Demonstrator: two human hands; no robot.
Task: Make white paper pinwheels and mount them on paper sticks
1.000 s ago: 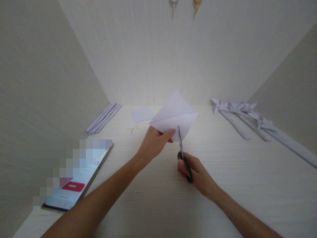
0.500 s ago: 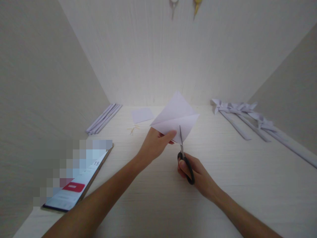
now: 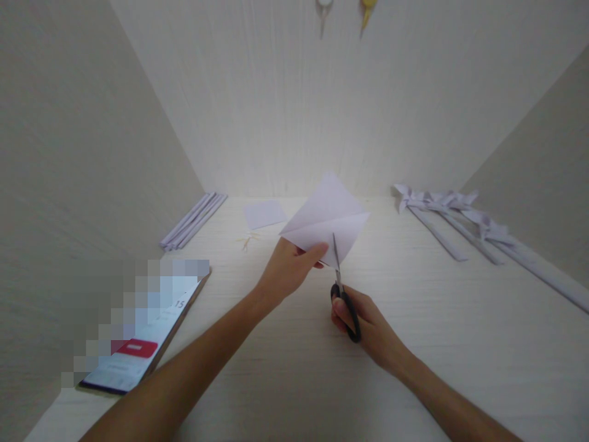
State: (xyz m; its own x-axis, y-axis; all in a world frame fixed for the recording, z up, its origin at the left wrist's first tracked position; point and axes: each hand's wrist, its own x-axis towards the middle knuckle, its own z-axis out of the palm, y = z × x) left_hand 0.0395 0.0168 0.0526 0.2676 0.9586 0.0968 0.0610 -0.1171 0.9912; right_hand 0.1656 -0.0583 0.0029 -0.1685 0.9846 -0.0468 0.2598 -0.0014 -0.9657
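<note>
A creased square of white paper (image 3: 324, 202) is held up in the middle, one corner pointing away from me. My left hand (image 3: 292, 264) pinches its near left side, thumb on top and fingers underneath. In my right hand (image 3: 356, 316) is a pair of scissors (image 3: 339, 285) with black handles, fingers wrapped round the loops. One blade lies over the paper's near corner, pointing away along it; the other blade is hidden, seemingly beneath the sheet.
Rolled paper sticks (image 3: 196, 221) lie at the back left, beside a flat paper sheet (image 3: 264, 214) and small pale pieces (image 3: 248, 240). A phone (image 3: 161, 331) leans at the left. Paper pinwheels on sticks (image 3: 453, 212) lie at the right. Pins (image 3: 367, 12) stick in the back wall.
Almost nothing differs. The paper and the scissors have shifted very slightly, and both hands keep their grip.
</note>
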